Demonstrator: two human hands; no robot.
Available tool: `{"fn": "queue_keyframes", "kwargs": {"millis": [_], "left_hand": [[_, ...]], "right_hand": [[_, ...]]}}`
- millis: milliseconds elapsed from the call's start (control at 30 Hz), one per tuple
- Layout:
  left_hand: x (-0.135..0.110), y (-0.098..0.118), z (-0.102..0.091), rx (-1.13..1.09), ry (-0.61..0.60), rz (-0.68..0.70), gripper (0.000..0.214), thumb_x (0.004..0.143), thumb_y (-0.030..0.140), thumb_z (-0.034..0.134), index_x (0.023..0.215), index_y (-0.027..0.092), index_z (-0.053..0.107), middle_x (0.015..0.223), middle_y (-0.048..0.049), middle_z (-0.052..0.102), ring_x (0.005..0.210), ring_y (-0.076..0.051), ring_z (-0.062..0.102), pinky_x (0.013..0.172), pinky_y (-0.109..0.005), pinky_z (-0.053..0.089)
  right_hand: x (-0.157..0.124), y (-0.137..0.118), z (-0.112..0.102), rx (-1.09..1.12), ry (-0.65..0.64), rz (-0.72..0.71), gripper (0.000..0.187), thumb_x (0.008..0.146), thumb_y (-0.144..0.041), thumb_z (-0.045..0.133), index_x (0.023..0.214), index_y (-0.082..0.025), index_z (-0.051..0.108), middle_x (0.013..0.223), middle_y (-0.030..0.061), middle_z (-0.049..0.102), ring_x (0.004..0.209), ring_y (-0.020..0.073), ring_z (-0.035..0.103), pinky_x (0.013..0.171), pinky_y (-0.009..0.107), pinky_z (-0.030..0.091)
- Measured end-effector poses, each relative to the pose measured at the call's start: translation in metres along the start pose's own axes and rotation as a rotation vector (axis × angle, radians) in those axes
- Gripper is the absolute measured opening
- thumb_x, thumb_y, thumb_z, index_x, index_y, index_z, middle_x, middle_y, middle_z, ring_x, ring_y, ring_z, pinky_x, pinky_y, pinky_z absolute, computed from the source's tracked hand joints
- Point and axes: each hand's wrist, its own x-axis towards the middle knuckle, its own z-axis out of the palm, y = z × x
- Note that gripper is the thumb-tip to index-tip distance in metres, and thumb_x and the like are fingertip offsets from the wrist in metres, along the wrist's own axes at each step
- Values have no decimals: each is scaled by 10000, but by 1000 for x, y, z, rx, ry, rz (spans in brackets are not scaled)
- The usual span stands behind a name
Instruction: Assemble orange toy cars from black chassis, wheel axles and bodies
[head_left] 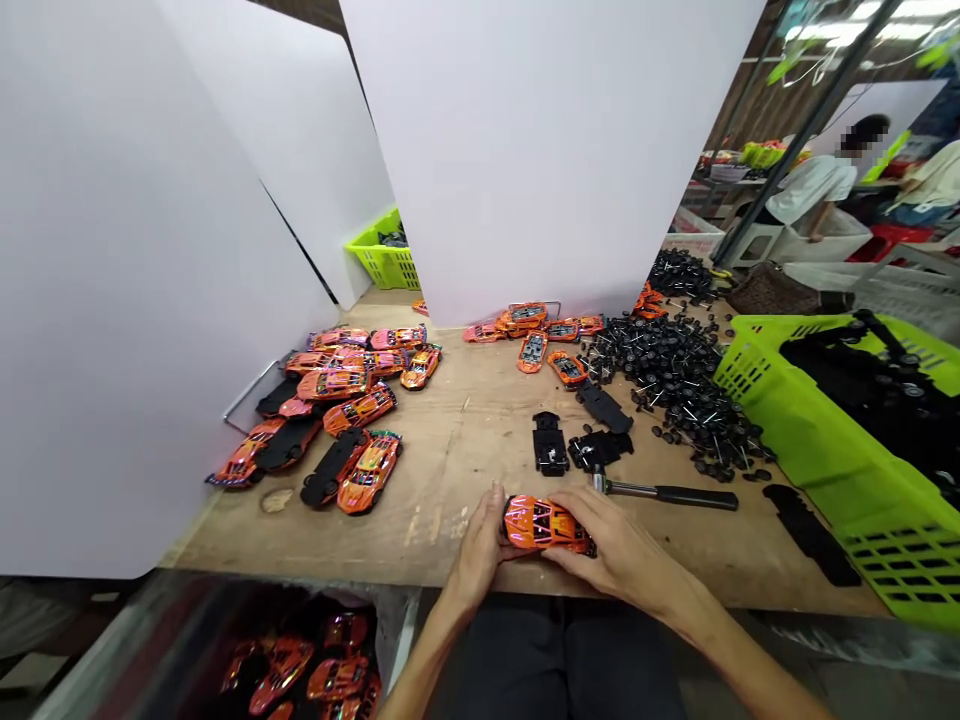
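The left hand (480,548) and right hand (622,555) clasp a glossy orange toy car (544,524) from either end, closed snugly around it at the near edge of the plywood tabletop (465,450). Just beyond lie a black-handled hammer (671,494) and a black chassis (550,444). More orange cars (334,385) crowd the left side; black wheels on axles (675,380) mound rightward beside a lime-green basket (757,375). White partitions (540,150) rise along the far side, and a co-worker (814,190) stands beyond them at right.
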Motion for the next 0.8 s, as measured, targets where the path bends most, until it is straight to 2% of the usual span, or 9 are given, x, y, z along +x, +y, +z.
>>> {"fn": "queue_keyframes", "kwargs": {"millis": [100,200,333,467,567,667,800], "left_hand": [[-3,1,1,52,-90,-1,524,737,656,825,866,207,589,880,-41,747,834,-230,740,745,-362,642],[-3,1,4,50,-115,20,550,697,581,892,825,219,499,837,-15,733,806,-201,728,777,-350,631],[-1,-1,5,32,-122,12,571,687,595,891,812,221,478,803,-8,719,766,-205,724,749,-373,635],[0,-4,4,5,-131,2,578,694,629,868,830,220,483,839,-14,713,799,-223,728,717,-385,638],[0,-6,2,4,-115,-10,586,682,635,873,836,216,494,847,-14,709,830,-223,726,746,-383,632],[-1,-7,4,49,-45,-3,599,651,624,896,816,212,494,793,4,687,791,-207,711,741,-367,626],[-1,-7,8,41,0,-15,621,625,599,922,825,216,477,808,1,694,764,-193,707,715,-338,616]], "right_hand": [[5,5,6,-21,-52,12,380,947,-335,728,1290,-238,596,1257,119,692,1147,303,679,1005,479,576],[4,11,6,-41,-103,30,409,955,-325,708,1328,-239,562,1289,125,672,1183,306,664,1023,486,568],[3,15,10,-82,-102,6,611,891,-266,763,1437,-245,488,1367,146,630,1253,332,628,1062,513,544],[5,15,17,-143,-120,-7,609,874,-248,795,1406,-255,498,1333,126,639,1220,332,628,1029,509,553],[3,16,24,-263,-124,-9,609,897,-335,791,1413,-215,489,1345,149,634,1216,347,625,1022,522,550],[-2,20,35,-392,-101,-38,611,938,-422,738,1430,-163,485,1357,182,630,1235,363,618,1047,551,527],[-2,23,46,-478,-77,-63,689,936,-493,720,1458,-112,480,1389,229,617,1296,400,580,1092,595,477]]}}
